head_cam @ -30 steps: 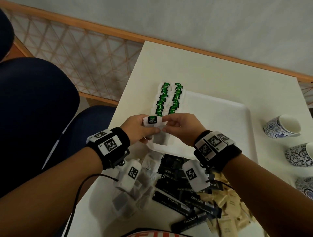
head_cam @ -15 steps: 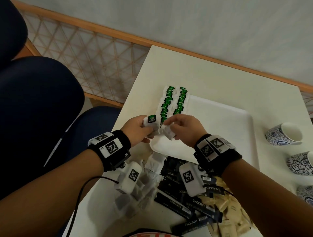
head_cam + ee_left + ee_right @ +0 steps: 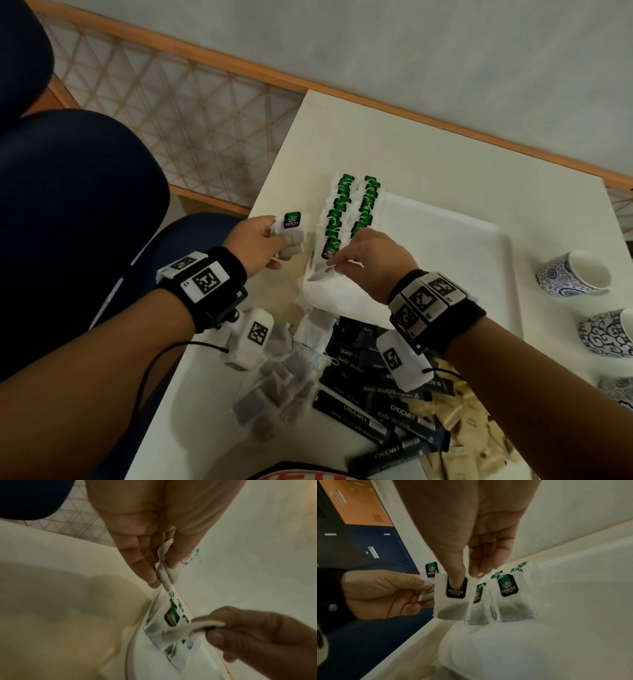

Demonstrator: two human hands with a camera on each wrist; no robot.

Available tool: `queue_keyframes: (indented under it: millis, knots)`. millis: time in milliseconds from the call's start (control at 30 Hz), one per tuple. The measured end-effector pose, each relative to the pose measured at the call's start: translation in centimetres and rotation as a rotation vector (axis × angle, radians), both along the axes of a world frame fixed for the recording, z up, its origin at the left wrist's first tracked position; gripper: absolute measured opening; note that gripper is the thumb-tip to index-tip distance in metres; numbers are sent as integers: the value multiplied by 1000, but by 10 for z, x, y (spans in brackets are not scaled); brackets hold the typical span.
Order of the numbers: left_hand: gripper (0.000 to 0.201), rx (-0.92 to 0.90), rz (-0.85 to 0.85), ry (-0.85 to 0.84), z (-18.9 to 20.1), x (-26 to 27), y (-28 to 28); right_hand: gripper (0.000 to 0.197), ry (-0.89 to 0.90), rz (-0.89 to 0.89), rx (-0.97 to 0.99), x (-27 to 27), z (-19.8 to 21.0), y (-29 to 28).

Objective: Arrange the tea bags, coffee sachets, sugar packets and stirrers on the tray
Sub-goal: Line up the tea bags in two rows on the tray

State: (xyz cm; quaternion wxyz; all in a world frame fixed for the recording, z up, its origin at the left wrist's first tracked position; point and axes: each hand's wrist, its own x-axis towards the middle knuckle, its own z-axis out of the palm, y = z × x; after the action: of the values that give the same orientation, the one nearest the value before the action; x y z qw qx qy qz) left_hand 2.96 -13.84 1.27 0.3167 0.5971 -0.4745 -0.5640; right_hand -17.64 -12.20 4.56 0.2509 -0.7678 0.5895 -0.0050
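Note:
A white tray [image 3: 445, 260] lies on the table, with two rows of green-tagged tea bags [image 3: 352, 209] overlapped along its left side. My left hand [image 3: 284, 240] hovers just left of the tray and pinches a small stack of tea bags [image 3: 291, 226] between thumb and fingers; the left wrist view shows that stack [image 3: 165, 573] edge-on. My right hand [image 3: 334, 267] pinches one tea bag [image 3: 325, 260] at the near end of the left row. In the right wrist view my thumb presses on that tea bag's [image 3: 452, 601] black tag, beside the bags that lie on the tray.
Loose tea bags [image 3: 274, 387], black coffee sachets [image 3: 376, 407] and beige sugar packets [image 3: 476, 431] lie heaped on the table near me. Patterned cups [image 3: 575, 274] stand right of the tray. A navy chair [image 3: 75, 222] sits left of the table edge.
My hands have drawn apart. The left moved left with its stack, and the right carried one tea bag down to the near end of the left row.

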Motion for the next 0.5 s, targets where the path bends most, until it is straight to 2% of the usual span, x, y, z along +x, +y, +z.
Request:
queue_keyframes:
  millis: [233,500]
  knots:
    - [8,-29,2,6,2,5,-7,29,102,71,119,11,-3,-15]
    - [17,-19,-47,-3,2,3,-8,24,-25,-73,97,15,-15,-28]
